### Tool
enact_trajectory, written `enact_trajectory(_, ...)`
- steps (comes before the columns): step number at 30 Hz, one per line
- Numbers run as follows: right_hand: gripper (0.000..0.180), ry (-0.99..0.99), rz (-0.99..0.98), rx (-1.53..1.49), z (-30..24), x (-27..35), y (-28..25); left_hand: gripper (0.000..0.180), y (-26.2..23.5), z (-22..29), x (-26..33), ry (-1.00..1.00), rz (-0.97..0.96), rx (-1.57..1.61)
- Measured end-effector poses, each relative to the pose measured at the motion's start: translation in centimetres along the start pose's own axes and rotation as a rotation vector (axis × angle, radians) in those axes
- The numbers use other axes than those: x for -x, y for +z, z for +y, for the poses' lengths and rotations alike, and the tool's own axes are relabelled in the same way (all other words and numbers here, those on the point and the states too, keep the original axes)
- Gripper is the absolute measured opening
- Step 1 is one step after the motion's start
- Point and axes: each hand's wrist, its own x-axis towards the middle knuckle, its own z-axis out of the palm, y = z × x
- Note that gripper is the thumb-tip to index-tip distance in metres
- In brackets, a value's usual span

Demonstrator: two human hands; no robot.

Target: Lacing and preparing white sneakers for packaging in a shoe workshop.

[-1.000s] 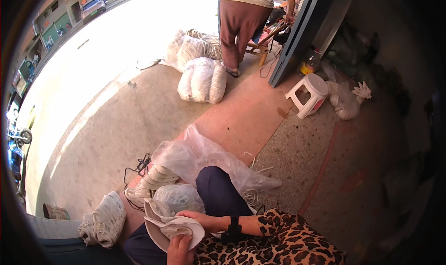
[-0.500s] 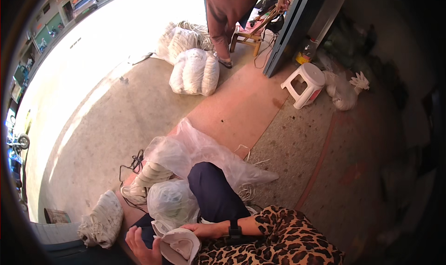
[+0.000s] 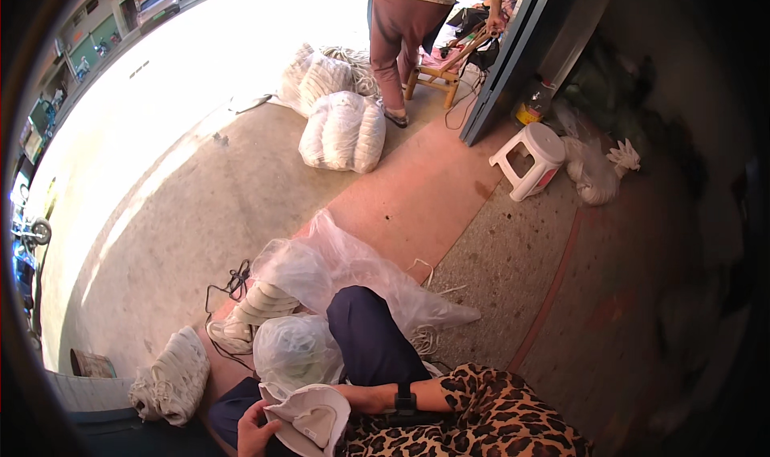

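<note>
An off-white curved fabric piece (image 3: 309, 418), which looks like a shoe upper with a small label inside, is held up in my lap. My left hand (image 3: 257, 430) pinches its left edge, with the thumb and fingers closed on the rim. From the right my right hand (image 3: 361, 398) reaches behind the piece and grips it; most of its fingers are hidden. A dark band sits on that wrist. Just beyond lies a clear plastic bag (image 3: 297, 349) against my dark-trousered knee (image 3: 365, 329).
Stacked off-white pieces (image 3: 261, 305) lie under a large plastic sheet (image 3: 345, 252). A tied bundle (image 3: 172, 377) stands at left. Farther off are wrapped bundles (image 3: 345, 132), a standing person (image 3: 401, 36) by a wooden chair (image 3: 433, 84), and a white stool (image 3: 529, 160).
My left hand, raised with fingers apart before, has come down and closed on the piece's left edge. The standing person appears slightly farther right, as the whole view has shifted a little.
</note>
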Motion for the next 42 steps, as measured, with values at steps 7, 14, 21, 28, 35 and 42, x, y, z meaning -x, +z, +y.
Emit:
enact_trajectory(7, 0.044, 0.074, 0.12, -0.01, 0.3, -0.1, -0.9, 0.018, -0.7, -1.0, -0.4, -0.048, 0.227, -0.36)
enact_trajectory(14, 0.048, -0.028, 0.038, -0.006, -0.9, 0.3, -0.6, 0.023, -0.8, -0.8, -1.6, 0.091, 0.463, -0.506)
enact_trajectory(21, 0.047, -0.022, -0.067, -0.193, -3.4, 1.1, 1.2, 0.059, 0.4, 1.5, -0.5, -0.12, -0.096, 0.85)
enact_trajectory(28, 0.041, 0.028, 0.055, 0.344, -6.3, 0.6, 3.6, 0.03, 0.8, 1.5, 1.6, -0.134, -0.112, 0.633)
enact_trajectory(35, 0.044, -0.219, -0.008, 1.037, -8.5, 1.1, 6.3, 0.022, 0.0, 1.3, 4.6, -0.206, 0.093, 0.728)
enact_trajectory(42, 0.035, -0.875, -0.83, 0.474, -16.5, 14.1, 20.4, 0.036, -1.8, 1.2, 7.1, 0.007, 0.306, 0.319)
